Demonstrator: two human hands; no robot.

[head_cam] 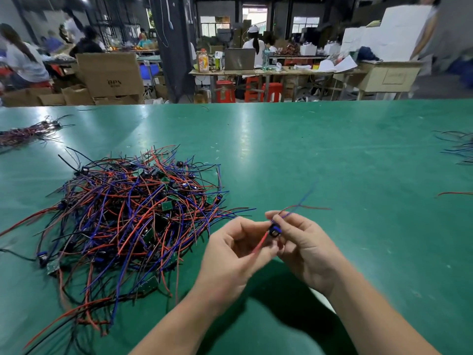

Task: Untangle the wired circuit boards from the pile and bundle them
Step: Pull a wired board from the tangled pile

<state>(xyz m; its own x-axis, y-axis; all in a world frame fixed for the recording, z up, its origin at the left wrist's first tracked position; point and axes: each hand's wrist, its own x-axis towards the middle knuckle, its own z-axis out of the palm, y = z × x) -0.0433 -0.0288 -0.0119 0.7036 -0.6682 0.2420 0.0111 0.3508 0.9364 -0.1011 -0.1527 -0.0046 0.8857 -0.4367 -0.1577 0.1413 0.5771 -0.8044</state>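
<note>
Lifted clear of the green table, just right of the pile: one wired circuit board — a small dark block with a blue part and thin leads trailing from it. Pinched on its upper side by the curled fingers of the right hand. Red lead nipped between thumb and fingertips of the left hand, just below the block. Blue and red leads fanning up and away to the right, slightly blurred.

Heaped on the table, the pile itself: a loose, springy tangle of slim insulated wire in red, blue and black, with small green rectangular boards and dark blocky parts caught all through it. Stray ends splayed outward on every side, some reaching toward the left hand.

Far left of the pile and beyond it, a straighter bundle of like wires. Well to the right of the pile, cut off by the frame, more loose strands — thin, dark and blue. Smooth, glossy table surface, streaked with pale reflections.
</note>
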